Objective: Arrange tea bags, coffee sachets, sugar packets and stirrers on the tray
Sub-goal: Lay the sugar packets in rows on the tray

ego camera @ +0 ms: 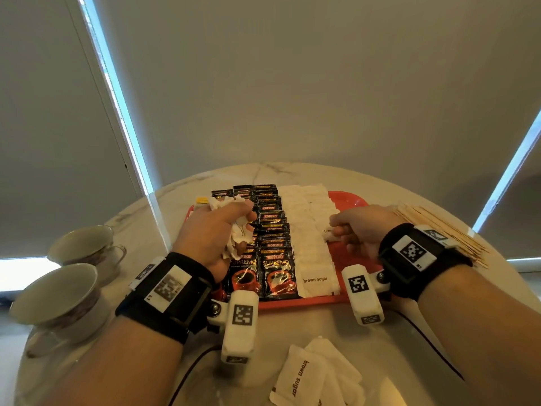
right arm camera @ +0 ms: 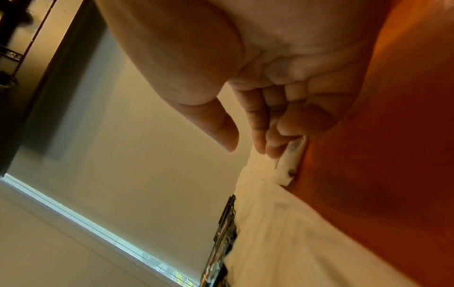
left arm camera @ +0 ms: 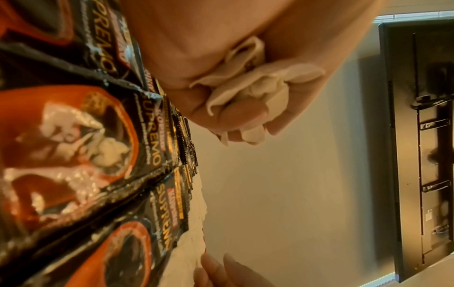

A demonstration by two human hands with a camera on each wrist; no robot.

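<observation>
We're on the sugar step: our left hand [ego camera: 218, 230] hovers over the Kopiko coffee sachets [ego camera: 270, 238], fingers curled tight round a crumpled bunch of white sugar packets [ego camera: 234, 227]. Our right hand [ego camera: 358, 230] is low at the red tray [ego camera: 348, 199], fingertips pressing one brown sugar packet [ego camera: 329, 231] onto the end of the white row [ego camera: 307, 224]. More brown sugar packets [ego camera: 316, 376] lie loose on the marble table [ego camera: 263, 174]; wooden stirrers [ego camera: 439, 230] wait beside the tray. Next, we judge, feed another packet across and square it.
</observation>
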